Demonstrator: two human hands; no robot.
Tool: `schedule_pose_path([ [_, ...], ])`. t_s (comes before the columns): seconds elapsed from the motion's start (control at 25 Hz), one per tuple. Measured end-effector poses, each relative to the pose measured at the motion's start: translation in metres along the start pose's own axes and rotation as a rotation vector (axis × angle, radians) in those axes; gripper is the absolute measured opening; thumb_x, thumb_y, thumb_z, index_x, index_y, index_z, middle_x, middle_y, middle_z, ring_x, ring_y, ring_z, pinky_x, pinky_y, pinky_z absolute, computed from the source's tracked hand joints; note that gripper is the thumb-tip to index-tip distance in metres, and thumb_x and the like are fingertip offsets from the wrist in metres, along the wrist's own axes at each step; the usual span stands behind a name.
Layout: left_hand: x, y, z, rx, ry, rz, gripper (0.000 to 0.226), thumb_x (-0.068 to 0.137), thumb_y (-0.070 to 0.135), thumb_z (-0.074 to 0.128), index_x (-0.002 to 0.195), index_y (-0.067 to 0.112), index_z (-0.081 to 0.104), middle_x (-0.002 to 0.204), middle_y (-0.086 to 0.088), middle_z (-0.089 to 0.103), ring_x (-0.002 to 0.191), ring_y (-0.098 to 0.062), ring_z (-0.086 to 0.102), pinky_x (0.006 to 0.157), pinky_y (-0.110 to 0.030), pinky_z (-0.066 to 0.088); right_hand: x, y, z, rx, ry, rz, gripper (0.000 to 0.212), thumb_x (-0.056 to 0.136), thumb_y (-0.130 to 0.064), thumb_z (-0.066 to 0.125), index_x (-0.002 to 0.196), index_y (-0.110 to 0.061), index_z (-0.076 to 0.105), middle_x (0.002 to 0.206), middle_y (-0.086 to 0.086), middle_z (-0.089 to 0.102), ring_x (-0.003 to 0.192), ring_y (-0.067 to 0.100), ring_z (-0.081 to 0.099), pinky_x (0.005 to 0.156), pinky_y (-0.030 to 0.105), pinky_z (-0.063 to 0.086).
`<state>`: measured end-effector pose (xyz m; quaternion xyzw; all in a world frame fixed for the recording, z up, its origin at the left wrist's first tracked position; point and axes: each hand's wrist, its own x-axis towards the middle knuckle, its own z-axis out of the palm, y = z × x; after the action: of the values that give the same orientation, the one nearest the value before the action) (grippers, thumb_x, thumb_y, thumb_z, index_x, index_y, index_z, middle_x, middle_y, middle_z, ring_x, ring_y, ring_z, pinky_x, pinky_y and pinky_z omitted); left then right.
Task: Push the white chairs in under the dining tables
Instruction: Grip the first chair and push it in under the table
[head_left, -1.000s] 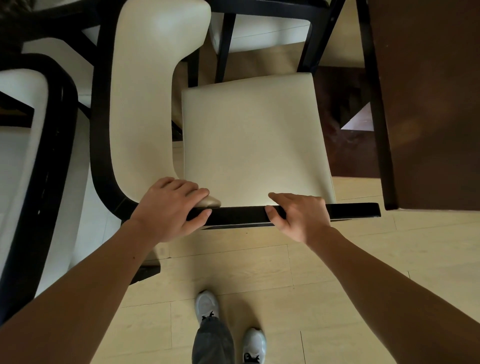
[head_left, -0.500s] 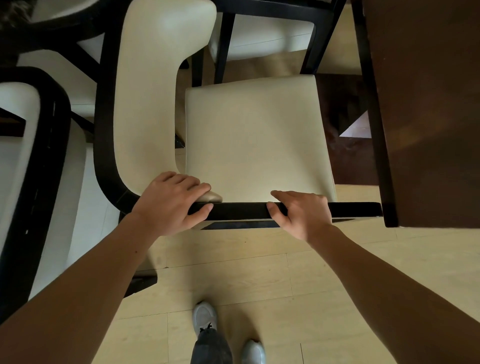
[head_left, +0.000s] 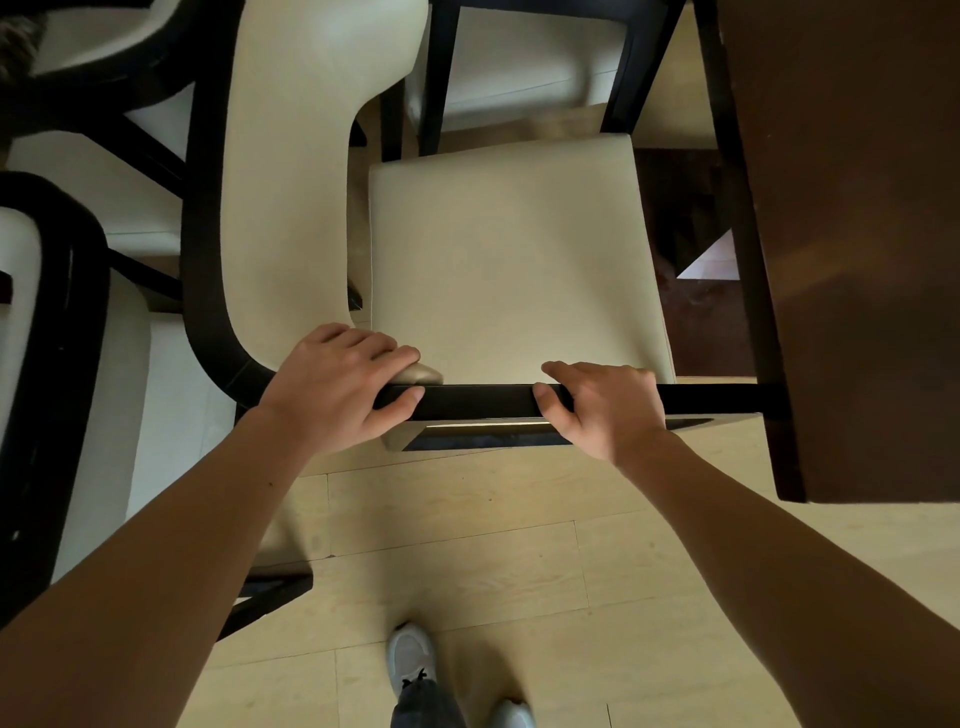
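A white chair with a cream seat (head_left: 509, 260) and a black frame stands right below me. Its black top rail (head_left: 483, 401) runs across the middle of the view. My left hand (head_left: 343, 389) grips the rail at its left end, fingers over the top and thumb in front. My right hand (head_left: 605, 408) grips the same rail further right. The dark brown dining table (head_left: 857, 249) fills the right side, and the rail's right end reaches its edge. The chair's curved white back panel (head_left: 291, 182) rises along the left of the seat.
Another white chair (head_left: 62, 364) with a black frame stands close on the left, and a third chair (head_left: 519, 62) sits beyond the seat at the top. Pale wood floor (head_left: 457, 561) lies beneath me, with my grey-white shoes (head_left: 410, 657) on it.
The chair and both hands have shifted slightly toward the table on the right, and the table edge now overlaps the rail's right end. Both grips are unchanged.
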<state>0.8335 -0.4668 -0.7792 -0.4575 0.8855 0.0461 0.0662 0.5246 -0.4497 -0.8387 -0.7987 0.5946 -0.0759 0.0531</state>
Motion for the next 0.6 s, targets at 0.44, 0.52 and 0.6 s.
schedule_pose_path([
  [0.44, 0.033, -0.020, -0.010, -0.003, -0.002, 0.003, 0.052, 0.098, 0.051, 0.035, 0.116, 0.015, 0.068, 0.102, -0.006, 0.074, 0.089, -0.029, 0.069, 0.084, -0.043, 0.051, 0.037, 0.013, 0.001, -0.023, 0.031, -0.027, 0.066, 0.097, -0.061, 0.017, 0.096, -0.022, 0.070, 0.063, -0.006, 0.065, 0.050, 0.026, 0.058, 0.054, 0.019, 0.015],
  [0.52, 0.037, -0.022, -0.011, 0.005, -0.008, 0.001, 0.053, 0.098, 0.051, 0.035, 0.117, 0.015, 0.068, 0.102, -0.007, 0.074, 0.089, -0.030, 0.069, 0.085, -0.044, 0.051, 0.042, 0.015, 0.002, -0.023, 0.046, -0.033, 0.062, 0.097, -0.060, 0.020, 0.095, -0.022, 0.070, 0.064, -0.006, 0.066, 0.050, 0.025, 0.058, 0.054, 0.019, 0.015],
  [0.6, 0.041, -0.024, -0.012, 0.007, -0.011, 0.000, 0.053, 0.098, 0.052, 0.034, 0.117, 0.015, 0.067, 0.102, -0.007, 0.074, 0.089, -0.030, 0.069, 0.085, -0.044, 0.050, 0.046, 0.017, 0.003, -0.018, 0.059, -0.038, 0.061, 0.096, -0.059, 0.022, 0.097, -0.022, 0.070, 0.066, -0.005, 0.067, 0.051, 0.026, 0.059, 0.054, 0.021, 0.020],
])
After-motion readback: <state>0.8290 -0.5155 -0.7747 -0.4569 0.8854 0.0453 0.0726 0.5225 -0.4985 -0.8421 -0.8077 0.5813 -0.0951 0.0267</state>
